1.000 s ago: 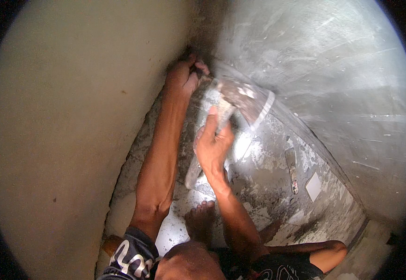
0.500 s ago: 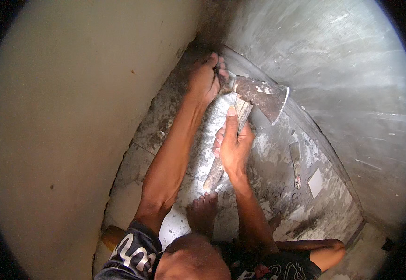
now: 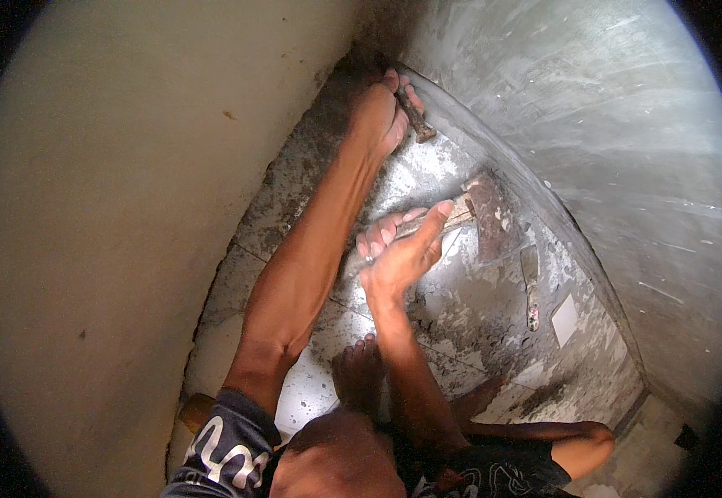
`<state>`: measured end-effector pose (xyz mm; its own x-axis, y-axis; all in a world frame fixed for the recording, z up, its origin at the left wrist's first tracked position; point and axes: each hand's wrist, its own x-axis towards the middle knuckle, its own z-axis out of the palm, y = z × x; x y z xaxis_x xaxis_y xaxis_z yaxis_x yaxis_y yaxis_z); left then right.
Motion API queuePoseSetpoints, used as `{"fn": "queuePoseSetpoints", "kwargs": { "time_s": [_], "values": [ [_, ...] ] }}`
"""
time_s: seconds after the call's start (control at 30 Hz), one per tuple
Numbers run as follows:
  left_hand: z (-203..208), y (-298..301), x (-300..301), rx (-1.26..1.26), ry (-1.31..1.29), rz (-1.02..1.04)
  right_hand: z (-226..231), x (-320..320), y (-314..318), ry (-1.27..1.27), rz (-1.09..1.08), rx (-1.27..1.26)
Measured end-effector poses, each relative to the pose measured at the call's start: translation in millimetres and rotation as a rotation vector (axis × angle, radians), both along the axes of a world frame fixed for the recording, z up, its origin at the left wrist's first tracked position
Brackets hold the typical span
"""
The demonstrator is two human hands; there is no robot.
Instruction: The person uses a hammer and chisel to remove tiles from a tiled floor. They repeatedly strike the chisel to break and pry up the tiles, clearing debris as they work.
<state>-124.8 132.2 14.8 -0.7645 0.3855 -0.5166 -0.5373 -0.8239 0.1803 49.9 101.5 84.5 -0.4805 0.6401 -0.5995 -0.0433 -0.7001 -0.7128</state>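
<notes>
Hatchet (image 3: 489, 217) in right hand (image 3: 402, 257)

1 axe (image 3: 494, 220) | 1 rod (image 3: 417, 121) | 1 flat tool (image 3: 532, 299) | 1 white square (image 3: 564, 321)

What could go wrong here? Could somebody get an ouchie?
Maybe! The left hand grips a metal bar near its end, so a stray knock from the hatchet in the right hand might hurt fingers. A dropped hatchet could also hit the bare foot.
</notes>
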Motion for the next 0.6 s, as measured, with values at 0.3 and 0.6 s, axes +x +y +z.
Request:
{"fn": "queuePoseSetpoints", "kwargs": {
  "time_s": [0.3, 0.6],
  "values": [
    [-12.2, -29.2, -33.8, -0.100, 0.189, 0.000, -10.8, -21.2, -17.4, -0.026, 0.085, 0.046],
    [10.2, -10.7, 11.9, -0.264, 0.171, -0.011, -18.0, -2.1, -13.0, -0.030, 0.146, 0.032]
  ]
}}
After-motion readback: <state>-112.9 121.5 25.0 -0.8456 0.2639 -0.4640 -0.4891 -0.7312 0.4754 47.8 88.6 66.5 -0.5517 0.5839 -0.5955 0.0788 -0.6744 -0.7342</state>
